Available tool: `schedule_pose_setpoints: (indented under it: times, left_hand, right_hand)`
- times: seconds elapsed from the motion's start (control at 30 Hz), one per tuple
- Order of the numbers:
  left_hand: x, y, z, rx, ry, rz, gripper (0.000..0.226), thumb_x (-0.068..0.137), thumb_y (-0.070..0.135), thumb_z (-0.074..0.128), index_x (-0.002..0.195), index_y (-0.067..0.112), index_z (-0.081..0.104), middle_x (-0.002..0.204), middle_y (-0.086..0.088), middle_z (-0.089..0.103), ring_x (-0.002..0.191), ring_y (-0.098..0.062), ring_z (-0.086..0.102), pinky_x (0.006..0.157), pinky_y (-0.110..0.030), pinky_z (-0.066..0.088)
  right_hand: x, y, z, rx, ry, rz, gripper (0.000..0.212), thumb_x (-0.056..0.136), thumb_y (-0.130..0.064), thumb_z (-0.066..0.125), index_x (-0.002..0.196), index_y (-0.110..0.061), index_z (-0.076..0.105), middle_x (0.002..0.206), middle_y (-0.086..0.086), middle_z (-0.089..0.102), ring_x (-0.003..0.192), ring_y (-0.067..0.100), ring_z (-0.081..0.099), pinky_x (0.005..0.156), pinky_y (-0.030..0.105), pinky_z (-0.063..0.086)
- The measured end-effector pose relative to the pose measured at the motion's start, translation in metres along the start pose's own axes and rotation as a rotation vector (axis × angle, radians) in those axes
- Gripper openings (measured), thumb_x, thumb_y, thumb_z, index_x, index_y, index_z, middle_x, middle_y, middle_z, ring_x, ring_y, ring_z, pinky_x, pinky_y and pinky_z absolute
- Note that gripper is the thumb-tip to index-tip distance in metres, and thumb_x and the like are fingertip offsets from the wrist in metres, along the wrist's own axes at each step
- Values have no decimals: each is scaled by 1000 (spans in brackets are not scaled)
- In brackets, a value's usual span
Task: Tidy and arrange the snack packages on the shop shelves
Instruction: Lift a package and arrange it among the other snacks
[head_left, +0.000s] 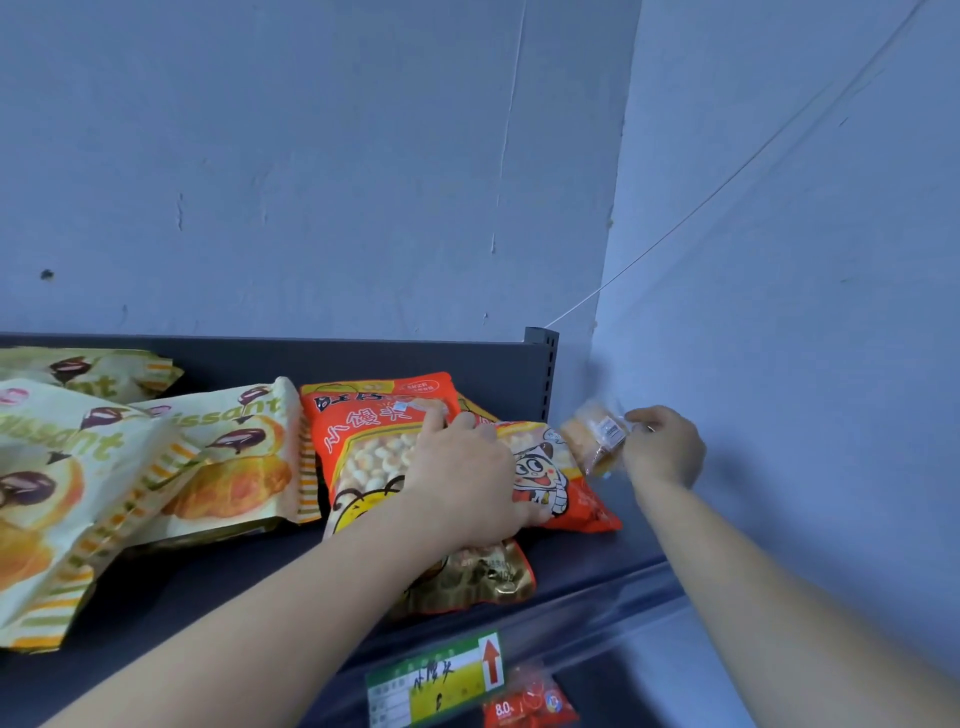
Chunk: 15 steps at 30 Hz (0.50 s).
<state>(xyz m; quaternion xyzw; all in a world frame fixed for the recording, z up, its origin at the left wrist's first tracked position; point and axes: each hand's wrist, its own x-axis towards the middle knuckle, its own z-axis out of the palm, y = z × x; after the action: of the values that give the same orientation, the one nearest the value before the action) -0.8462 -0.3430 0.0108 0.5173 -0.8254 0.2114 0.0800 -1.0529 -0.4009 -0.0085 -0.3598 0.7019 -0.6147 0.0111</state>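
Your left grip (462, 478) lies on top of the orange-red snack bag (363, 457) with the clear window of small round puffs. Its fingers are bent down where this bag meets a second orange-red bag (550, 478), which leans to its right. You cannot tell whether the fingers clasp a bag or only press on it.

Your right grip (665, 447) is nearly closed, with the fingertips pinching a small clear packet (597, 436) of pale baked pieces. The packet is at the right end of the dark shelf (208, 587), just beside the slotted upright (543, 364) and close to the wall (779, 312).

A gold bag (467, 577) lies flat under both orange-red bags. Left of them, yellow croissant bags (223, 467) overlap one another. A green and yellow price label (436, 680) sits on the shelf's front edge.
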Motion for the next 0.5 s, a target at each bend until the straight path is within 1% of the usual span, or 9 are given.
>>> schedule_pose_setpoints:
  times: [0.03,0.1,0.17,0.23,0.27,0.3,0.37,0.43,0.5]
  left_hand:
    - [-1,0,0,-3,2,-2,75,82,79,33,110,18,67,116,-5,57,116,-26,44,109,-52,16]
    - [-4,0,-1,-26,11,-8,75,81,80,33,110,20,67,115,-3,56,115,-26,43,106,-49,20]
    - [-9,-1,-3,-84,30,-21,73,80,80,35,112,22,67,113,-1,55,114,-24,42,103,-45,24]
    - [-18,-3,-4,-150,65,-28,68,82,77,37,113,25,67,112,1,55,114,-22,42,100,-42,26]
    - [-23,-4,-5,-179,91,-31,64,84,75,38,116,26,65,113,1,55,116,-22,42,99,-42,27]
    - [-30,-4,-6,-215,121,-43,63,85,72,40,122,27,61,117,2,54,118,-22,41,100,-42,27]
    - [-45,-7,-9,-315,173,-96,69,86,70,41,139,26,43,130,1,51,126,-22,39,102,-42,26]
    - [-64,-13,-13,-443,227,-149,77,87,68,42,147,23,27,139,1,44,132,-21,36,105,-44,25]
    - [-86,-21,-19,-528,282,-180,78,88,66,43,149,21,22,142,1,41,134,-20,34,106,-45,24]
  right_hand:
    - [-2,-4,-2,61,47,-2,30,85,3,47,93,-12,72,99,7,70,89,27,61,69,24,38]
    - [-6,-15,-8,199,131,-2,27,85,3,48,91,-10,71,91,6,68,81,21,58,68,24,39]
    - [-11,-27,-14,370,187,31,21,85,0,53,90,-11,71,86,3,66,79,17,59,72,25,46]
    - [-15,-42,-21,553,183,97,16,83,-5,60,77,-17,67,80,2,67,75,21,64,70,30,53]
    - [-18,-50,-26,636,157,136,17,82,-6,62,70,-18,65,76,4,67,68,23,64,63,31,53]
    - [-24,-58,-31,706,114,179,19,81,-6,62,66,-17,63,71,8,65,57,23,61,54,28,50]
    - [-45,-73,-42,818,-10,263,20,83,-4,61,65,-11,59,61,10,58,40,17,47,39,20,37]
    - [-74,-84,-53,867,-121,332,22,86,-3,59,65,-6,56,55,8,50,35,12,38,33,17,29]
    - [-103,-93,-64,914,-218,399,23,89,-5,58,66,-6,54,54,5,46,34,9,36,32,17,25]
